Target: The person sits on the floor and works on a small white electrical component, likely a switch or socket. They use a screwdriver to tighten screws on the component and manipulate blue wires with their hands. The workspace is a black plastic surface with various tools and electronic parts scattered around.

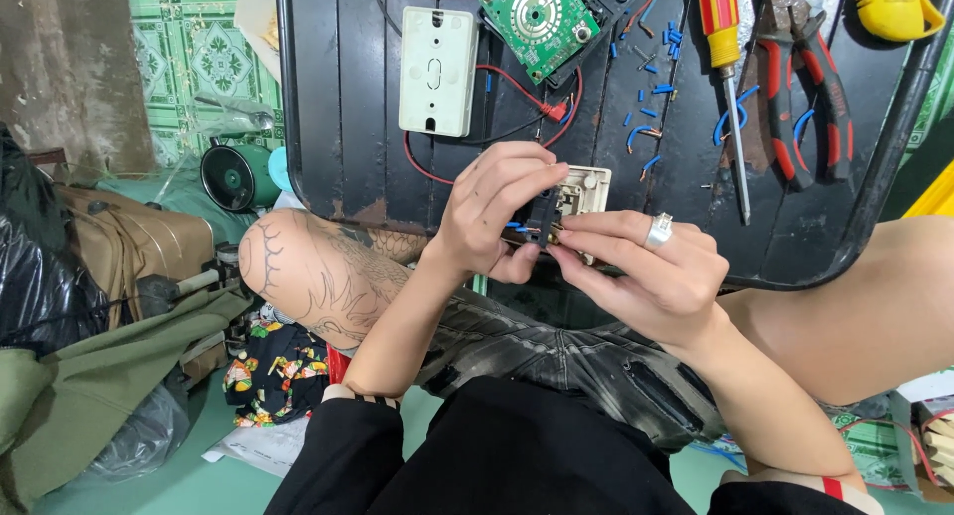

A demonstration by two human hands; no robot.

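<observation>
Both my hands meet over the near edge of a dark tray-like table (338,128). My left hand (492,212) grips a small cream electrical switch module (586,189) from above, its fingers curled over the top. My right hand (661,272), with a silver ring, pinches a small black part (545,217) against the module's near side. Short blue wire ends show between the fingers. What lies under the fingers is hidden.
On the table lie a white switch box cover (438,70), a green circuit board (539,20) with red leads, scattered blue wire offcuts (651,108), a yellow-red screwdriver (725,68) and red-handled pliers (810,98). My knees frame the table; bags and a green fan (237,175) sit left.
</observation>
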